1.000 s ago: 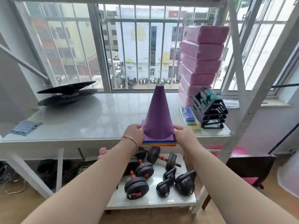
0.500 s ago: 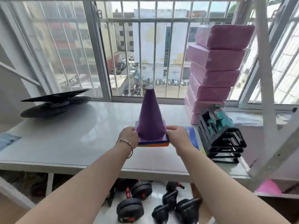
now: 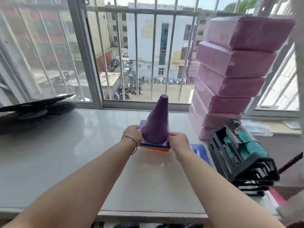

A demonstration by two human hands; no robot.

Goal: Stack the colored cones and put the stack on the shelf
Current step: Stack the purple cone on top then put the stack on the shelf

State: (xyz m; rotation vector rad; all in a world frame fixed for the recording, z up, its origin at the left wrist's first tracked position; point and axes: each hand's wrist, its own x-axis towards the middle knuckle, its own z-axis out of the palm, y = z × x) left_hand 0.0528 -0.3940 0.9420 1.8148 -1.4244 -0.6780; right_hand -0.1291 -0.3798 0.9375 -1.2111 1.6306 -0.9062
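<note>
**Cone stack held at its base over the glossy shelf top**

From the head camera, both arms reach forward over the pale, glossy shelf top (image 3: 65,153). The left hand (image 3: 132,134) and the right hand (image 3: 178,142) clamp their fingers on opposite sides of the square base of the purple plastic cone stack (image 3: 155,127), whose lower flanges show blue, yellow and orange edges. The stack stands upright, slightly tilted, at or just above the surface; whether it touches, I cannot tell. A thin metal bangle (image 3: 131,142) circles the left wrist.

To the left the shelf top lies open and bare up to the black round balance discs (image 3: 36,107) at the far left edge. To the right the room is tight: a flat blue pad (image 3: 201,152) lies just beside the right hand, then a black wire rack holding teal items (image 3: 241,155), with a leaning tower of pink foam blocks (image 3: 230,71) behind it. The barred window (image 3: 139,55) closes the back edge, just beyond the cone tip.
</note>
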